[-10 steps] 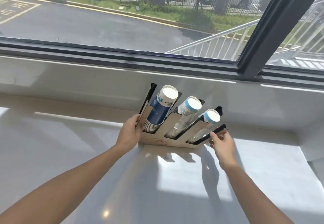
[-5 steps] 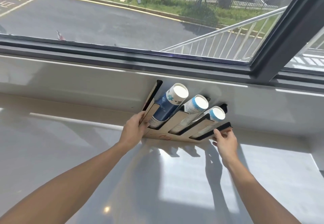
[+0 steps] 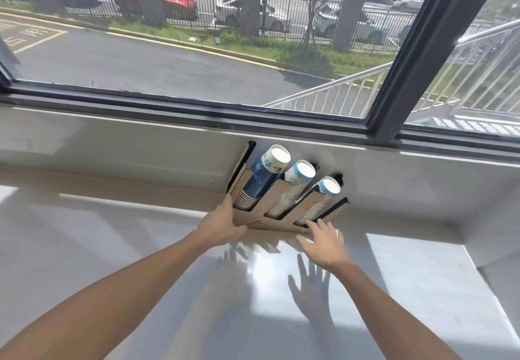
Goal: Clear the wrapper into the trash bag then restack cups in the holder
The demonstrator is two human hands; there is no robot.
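Note:
A wooden cup holder (image 3: 270,223) with black edges leans against the low wall under the window. Three tilted stacks of paper cups fill its slots: a dark blue stack (image 3: 263,181) on the left, a white and light blue stack (image 3: 295,183) in the middle, and a thinner stack (image 3: 323,192) on the right. My left hand (image 3: 222,226) grips the holder's front left corner, thumb up along its side. My right hand (image 3: 323,243) hovers with spread fingers at the holder's front right, fingertips at its edge. No wrapper or trash bag is in view.
The holder stands at the back of a glossy white counter (image 3: 126,261). A white sill wall (image 3: 140,145) and a dark window frame (image 3: 394,78) rise behind it. On the right the counter ends at a white step (image 3: 495,261).
The holder has been pushed back against the wall. My right hand has let go of the holder's right end and spread open; the left hand stays on the left corner.

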